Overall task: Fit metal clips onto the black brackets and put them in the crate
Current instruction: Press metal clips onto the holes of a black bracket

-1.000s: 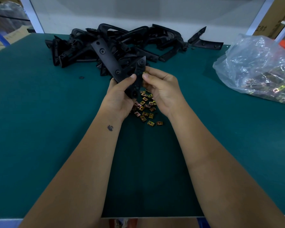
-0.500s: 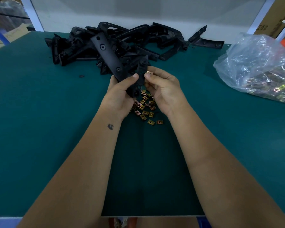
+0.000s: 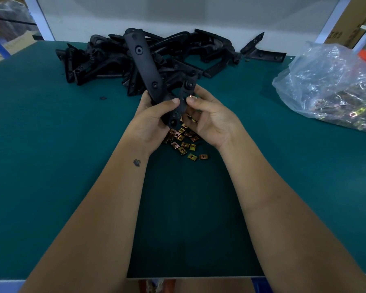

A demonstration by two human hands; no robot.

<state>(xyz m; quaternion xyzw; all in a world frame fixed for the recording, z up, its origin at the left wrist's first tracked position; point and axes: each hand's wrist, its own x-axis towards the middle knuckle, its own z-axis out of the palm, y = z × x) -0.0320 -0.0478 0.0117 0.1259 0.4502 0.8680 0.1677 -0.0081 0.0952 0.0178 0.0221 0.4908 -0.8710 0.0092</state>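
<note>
Bracket gripped in left hand; right hand pinching a clip onto it. Big bracket pile, loose clips left; no crate in view.

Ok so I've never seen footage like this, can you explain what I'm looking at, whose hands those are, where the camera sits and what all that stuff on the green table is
There is no machine here, only a person working with bare hands. The camera is worn on the person's head and looks forward and down, so both forearms reach into the picture from below. The left hand grips a black bracket held up above the table. The right hand pinches a small metal clip against the bracket's edge. Under the hands lie loose clips, brass-coloured. At the back is a pile of brackets, and on the right a clear bag with more clips inside. No crate shows in this picture.
</note>
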